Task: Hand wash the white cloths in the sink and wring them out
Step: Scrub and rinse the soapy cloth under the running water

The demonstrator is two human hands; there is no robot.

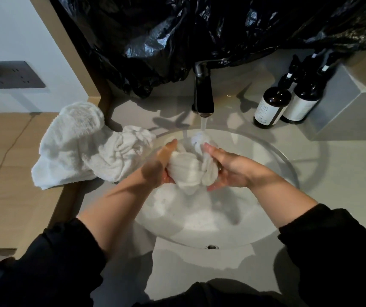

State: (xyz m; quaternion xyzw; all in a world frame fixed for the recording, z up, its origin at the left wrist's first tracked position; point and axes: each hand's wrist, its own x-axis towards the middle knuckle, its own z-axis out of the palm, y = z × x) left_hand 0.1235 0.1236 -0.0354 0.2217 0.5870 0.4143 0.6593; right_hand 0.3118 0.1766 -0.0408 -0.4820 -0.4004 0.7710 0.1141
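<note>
Gripping check: left hand (158, 165) and right hand (230, 171) both curl round the bunched white cloth (188, 169) under the running tap (203, 94). I'd judge it soaked, limp, heavy; hold opposite ends.

The two dark bottles (271, 105) at the far right of the worktop (343, 173) each have a white label (266, 111). The nearer label has small dark print on it, but the letters are too tiny and blurry to read. No other words or numbers show.
</note>
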